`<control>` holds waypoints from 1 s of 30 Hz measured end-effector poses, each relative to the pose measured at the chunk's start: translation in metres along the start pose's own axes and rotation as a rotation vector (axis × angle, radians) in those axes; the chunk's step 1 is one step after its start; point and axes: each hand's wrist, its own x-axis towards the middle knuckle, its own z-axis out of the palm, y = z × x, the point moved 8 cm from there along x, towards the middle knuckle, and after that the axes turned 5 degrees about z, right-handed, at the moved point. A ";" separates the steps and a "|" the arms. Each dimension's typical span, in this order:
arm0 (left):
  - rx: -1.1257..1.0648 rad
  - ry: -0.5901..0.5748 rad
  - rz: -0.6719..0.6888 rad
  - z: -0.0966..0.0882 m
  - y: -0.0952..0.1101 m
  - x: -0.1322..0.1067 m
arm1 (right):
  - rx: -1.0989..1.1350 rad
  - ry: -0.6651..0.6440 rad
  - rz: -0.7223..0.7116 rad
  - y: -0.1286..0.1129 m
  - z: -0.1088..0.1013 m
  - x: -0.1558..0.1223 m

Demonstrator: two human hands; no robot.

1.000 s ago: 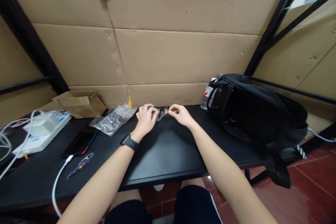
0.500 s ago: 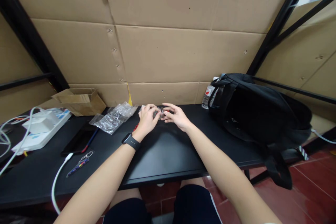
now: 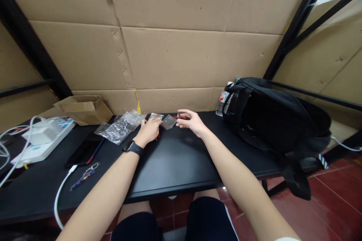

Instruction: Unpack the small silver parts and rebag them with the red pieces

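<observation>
Small dark thin-edged piece (image 3: 178, 115) is now being pinched by the right hand (image 3: 194, 123) alone, over the flat black table (image 3: 175, 165); the left hand (image 3: 149, 131) is drawing away leftward, so joint handling is pausing. Its fingers are curling down; I cannot tell whether they are grasping anything. Crumpled clear plastic wrap (image 3: 120, 130) is crowding that hand, while a small clear plastic bag (image 3: 169, 122) is lying between both hands, potentially obstructing. Behind, a brown cardboard wall (image 3: 175, 60) is limiting reach.
</observation>
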 end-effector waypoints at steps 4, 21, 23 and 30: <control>-0.016 -0.076 0.020 0.010 -0.001 -0.001 | -0.193 0.068 -0.005 0.001 -0.014 0.005; -0.115 -0.194 0.237 0.015 0.054 -0.003 | -0.960 0.034 -0.263 -0.017 -0.016 0.001; -0.117 -0.190 0.237 0.017 0.055 -0.003 | -0.969 -0.021 -0.216 -0.015 -0.014 -0.001; -0.156 -0.272 0.246 0.018 0.059 -0.005 | -1.029 -0.142 -0.004 -0.001 -0.016 -0.005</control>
